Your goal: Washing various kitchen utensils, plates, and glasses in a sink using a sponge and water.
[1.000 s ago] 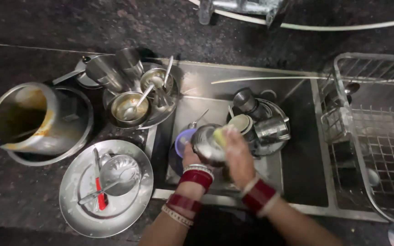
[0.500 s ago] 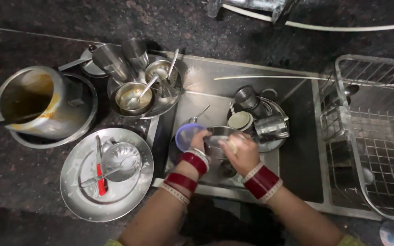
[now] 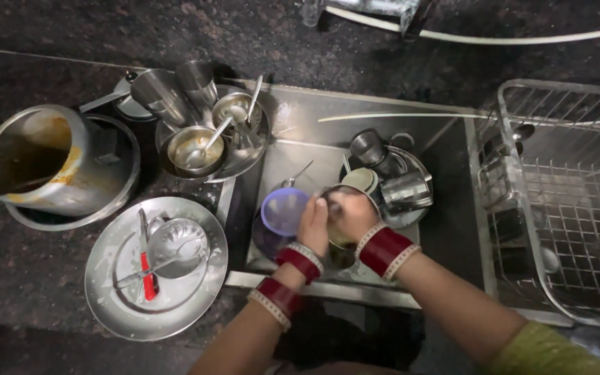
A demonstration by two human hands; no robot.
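The left hand and the right hand are seen pressed together over the sink, both closed around a small steel vessel of which only the rim shows between the fingers. Compared with half a second before, the hands have been drawn closer together and the vessel is now almost wholly covered; the scrubbing grip appears tightened, so the washing is judged to be in mid-course. Just left of the hands a purple strainer is lying in the sink. Behind them, steel cups are stacked on a plate, close enough to be knocked. On the counter to the left, a large pot, a plate with bowls and spoons and a flat plate with a red-handled tool are standing. A wire drying rack is set to the right.
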